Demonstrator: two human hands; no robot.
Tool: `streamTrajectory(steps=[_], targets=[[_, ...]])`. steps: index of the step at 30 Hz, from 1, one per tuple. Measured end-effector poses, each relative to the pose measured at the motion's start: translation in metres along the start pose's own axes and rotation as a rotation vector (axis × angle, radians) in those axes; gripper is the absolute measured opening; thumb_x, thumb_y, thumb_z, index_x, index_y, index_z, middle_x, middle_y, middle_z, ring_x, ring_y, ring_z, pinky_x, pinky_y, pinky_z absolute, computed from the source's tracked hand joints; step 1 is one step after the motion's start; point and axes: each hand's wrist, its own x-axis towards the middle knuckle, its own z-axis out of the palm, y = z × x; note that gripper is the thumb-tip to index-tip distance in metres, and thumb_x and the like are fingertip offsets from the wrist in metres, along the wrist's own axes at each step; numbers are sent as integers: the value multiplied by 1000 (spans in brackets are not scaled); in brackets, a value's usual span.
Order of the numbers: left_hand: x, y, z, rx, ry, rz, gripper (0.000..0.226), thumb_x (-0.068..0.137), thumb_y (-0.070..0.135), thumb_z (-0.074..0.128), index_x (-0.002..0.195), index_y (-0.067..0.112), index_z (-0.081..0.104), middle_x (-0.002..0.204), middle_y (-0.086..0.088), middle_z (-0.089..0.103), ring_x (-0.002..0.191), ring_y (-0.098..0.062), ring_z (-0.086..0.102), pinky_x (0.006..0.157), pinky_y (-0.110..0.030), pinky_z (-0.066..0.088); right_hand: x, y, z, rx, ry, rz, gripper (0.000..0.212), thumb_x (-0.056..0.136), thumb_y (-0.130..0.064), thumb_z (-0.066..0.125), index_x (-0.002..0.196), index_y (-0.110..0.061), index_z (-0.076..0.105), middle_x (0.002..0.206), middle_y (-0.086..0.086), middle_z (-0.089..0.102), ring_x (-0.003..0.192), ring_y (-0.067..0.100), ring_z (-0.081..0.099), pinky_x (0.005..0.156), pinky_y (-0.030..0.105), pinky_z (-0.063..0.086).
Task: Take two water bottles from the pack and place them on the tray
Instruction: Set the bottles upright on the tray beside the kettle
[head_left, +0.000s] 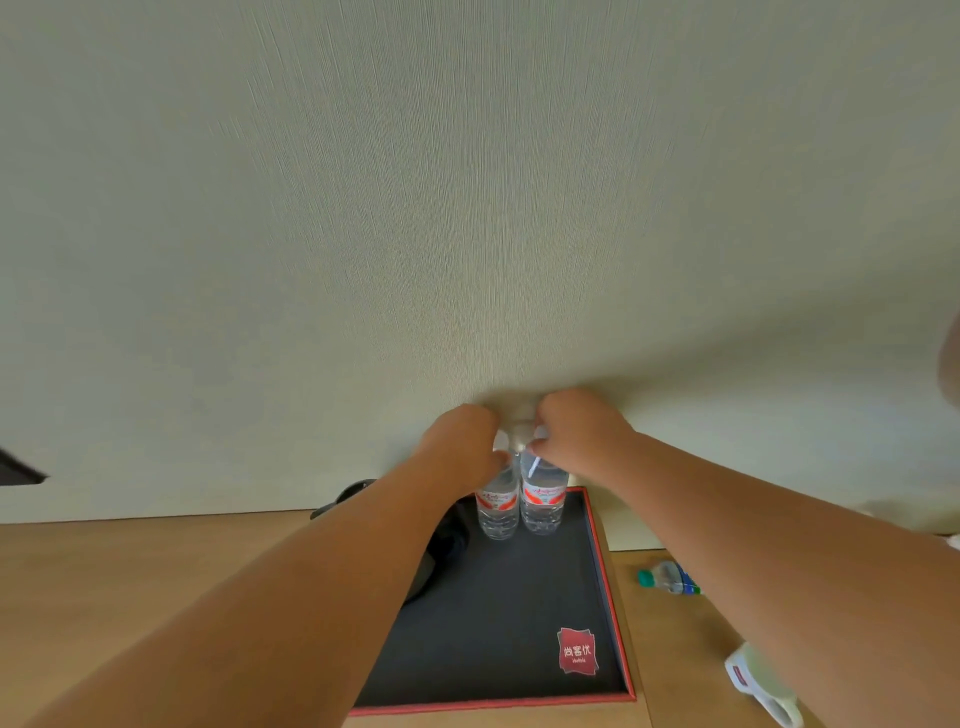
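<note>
Both forearms reach over the desk (156, 561); the left hand (460, 441) is closed around the top of the left bottle (497, 506), and the right hand (576, 431) around the top of the right bottle (543, 501). These two bottles stand upright, touching, at the far edge of the tray (613, 597), beside the wall (467, 208).

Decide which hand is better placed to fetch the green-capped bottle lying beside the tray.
Probably the right hand: the green-capped bottle lies on the desk past the tray's right rim, beside the right forearm. The left hand would have to cross over.
</note>
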Motion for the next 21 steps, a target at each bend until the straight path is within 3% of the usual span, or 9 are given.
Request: streamTrajectory(steps=[4, 9, 14, 21], targets=[[-3, 2, 3, -60, 14, -59, 25, 96, 28, 66, 110, 8, 70, 112, -12, 73, 102, -29, 70, 74, -32, 49, 1, -3, 11, 22, 38, 58, 18, 89, -27, 71, 93, -9, 75, 81, 8, 66, 85, 29, 66, 67, 29, 41], [-11, 5, 5, -84, 29, -67, 31, 101, 31, 64, 123, 10, 65, 125, -12, 68, 114, -30, 66, 92, -38, 54, 0, -3, 21, 84, 106, 98, 19, 89, -28, 71, 95, -11, 76, 90, 9, 75, 90, 29, 71, 69, 29, 47], [-16, 6, 8, -121, 48, -57, 38, 103, 31, 61, 134, 10, 61, 133, -12, 66, 120, -30, 63, 95, -37, 52, -7, -1, 25, 86, 112, 46, 17, 94, -25, 66, 102, -13, 75, 97, 8, 75, 94, 29, 71, 73, 30, 49], [-19, 14, 9, -122, 23, -31, 48, 104, 30, 60, 148, 10, 52, 147, -12, 58, 134, -30, 56, 107, -38, 47, -17, 2, 26, 76, 140, 45, 15, 95, -22, 61, 96, -13, 73, 83, 5, 68, 86, 29, 70, 69, 33, 51]])
